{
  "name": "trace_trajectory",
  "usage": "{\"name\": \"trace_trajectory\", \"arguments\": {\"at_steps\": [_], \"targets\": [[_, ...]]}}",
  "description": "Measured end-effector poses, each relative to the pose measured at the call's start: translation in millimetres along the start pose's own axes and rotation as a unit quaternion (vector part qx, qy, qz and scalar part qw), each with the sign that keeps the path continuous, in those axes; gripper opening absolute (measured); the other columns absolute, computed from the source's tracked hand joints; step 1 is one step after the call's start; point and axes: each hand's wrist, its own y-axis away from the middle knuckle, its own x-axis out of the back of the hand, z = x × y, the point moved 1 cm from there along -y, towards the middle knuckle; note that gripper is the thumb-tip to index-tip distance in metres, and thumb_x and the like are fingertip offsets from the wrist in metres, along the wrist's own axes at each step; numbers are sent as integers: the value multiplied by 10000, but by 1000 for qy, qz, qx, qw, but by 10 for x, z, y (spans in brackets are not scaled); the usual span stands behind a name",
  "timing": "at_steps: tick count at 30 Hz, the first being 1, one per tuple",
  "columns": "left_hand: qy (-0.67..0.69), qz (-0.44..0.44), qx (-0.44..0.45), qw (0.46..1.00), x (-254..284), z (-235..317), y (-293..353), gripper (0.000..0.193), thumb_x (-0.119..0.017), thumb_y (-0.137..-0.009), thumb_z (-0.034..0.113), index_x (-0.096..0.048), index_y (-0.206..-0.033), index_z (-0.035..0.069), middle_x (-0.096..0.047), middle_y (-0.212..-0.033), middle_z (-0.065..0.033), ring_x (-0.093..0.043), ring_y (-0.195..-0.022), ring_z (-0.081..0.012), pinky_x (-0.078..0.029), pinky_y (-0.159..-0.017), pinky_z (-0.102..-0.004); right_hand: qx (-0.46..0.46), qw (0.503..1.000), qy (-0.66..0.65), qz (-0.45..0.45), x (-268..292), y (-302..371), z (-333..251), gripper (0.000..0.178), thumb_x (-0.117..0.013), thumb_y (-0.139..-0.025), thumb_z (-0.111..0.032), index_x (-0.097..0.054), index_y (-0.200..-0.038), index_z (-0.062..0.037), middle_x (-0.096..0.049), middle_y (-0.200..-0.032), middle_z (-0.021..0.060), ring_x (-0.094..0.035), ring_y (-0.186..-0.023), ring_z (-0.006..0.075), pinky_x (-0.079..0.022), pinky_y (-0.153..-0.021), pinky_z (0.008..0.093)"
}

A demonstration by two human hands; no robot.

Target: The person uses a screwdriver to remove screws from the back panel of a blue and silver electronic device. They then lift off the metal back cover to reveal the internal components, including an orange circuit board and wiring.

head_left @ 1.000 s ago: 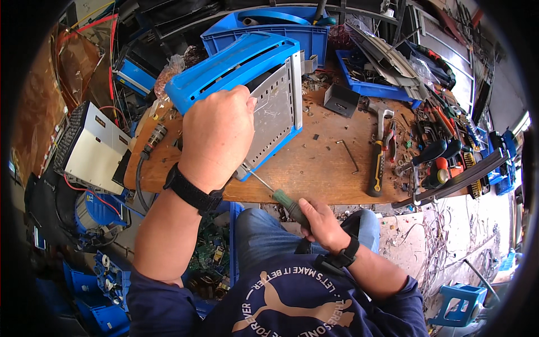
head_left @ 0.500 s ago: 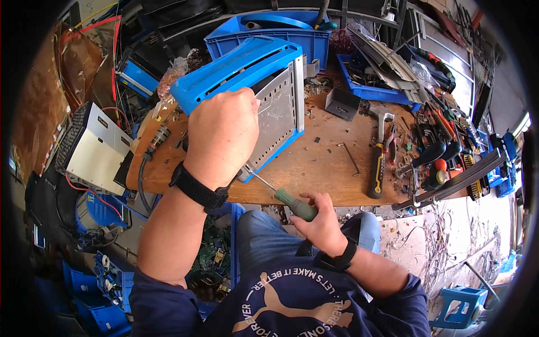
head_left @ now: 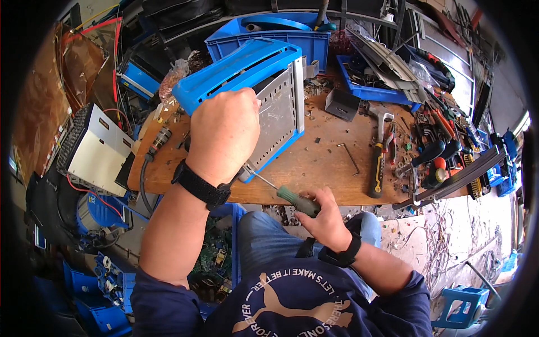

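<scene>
Where right grip (head_left: 327,222) curls, screwdriver (head_left: 288,195) within, casing (head_left: 276,115) beyond

Shows on the workbench (head_left: 323,149) a casing (head_left: 278,115), standing close to the front edge, with the left hand (head_left: 224,126) at its near side. Has behind the casing a bin (head_left: 314,50), and right of this bin a shallow tray (head_left: 380,95) with long strips (head_left: 387,64) across it. Shows right of the casing a small box (head_left: 342,105), then a bent rod (head_left: 351,159), a hammer (head_left: 378,160) and, just beside, pliers (head_left: 391,140). Has before the bench edge the right hand (head_left: 327,223) around a screwdriver (head_left: 297,201), with tip perhaps at the casing's lower corner, hard to judge here.
</scene>
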Motion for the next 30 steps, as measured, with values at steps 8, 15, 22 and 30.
{"name": "trace_trajectory", "arguments": {"at_steps": [8, 15, 22, 30], "targets": [[2, 4, -11, 1000, -10, 9, 5, 189, -590, -869, 137, -647, -726, 27, -637, -662, -182, -657, -650, -345, -535, -607, -422, -521, 723, -440, -107, 137, -72, -101, 318, -469, -1003, -266, -583, -1038, 29, -516, -666, 47, -461, -460, 131, -338, -390, 249], [27, -3, 26, 999, 8, 19, -6, 187, -584, -887, 156, -641, -761, 30, -648, -702, -173, -653, -678, -357, -526, -615, -443, -60, 997, 29, -48, 119, -51, -299, 290, -691, -780, -44, -611, -1058, -36, -528, -968, 166, -565, -840, 306, -485, -722, 367], [11, 46, -2, 999, 180, 96, -102, 181, -601, -883, 187, -641, -779, 44, -653, -723, -148, -646, -674, -349, -515, -591, -436, -76, 997, -16, -12, 254, -152, -368, 363, -712, -726, 5, -614, -1074, -27, -525, -1003, 162, -563, -907, 318, -481, -804, 361], [61, 83, -105, 989, 324, 317, -221, 260, -625, -877, 203, -533, -716, 21, -558, -666, -178, -560, -659, -393, -433, -558, -460, -50, 995, 65, 48, 840, -247, -516, 325, -675, -731, 10, -623, -1051, -11, -530, -985, 152, -555, -906, 290, -465, -804, 331]]}}
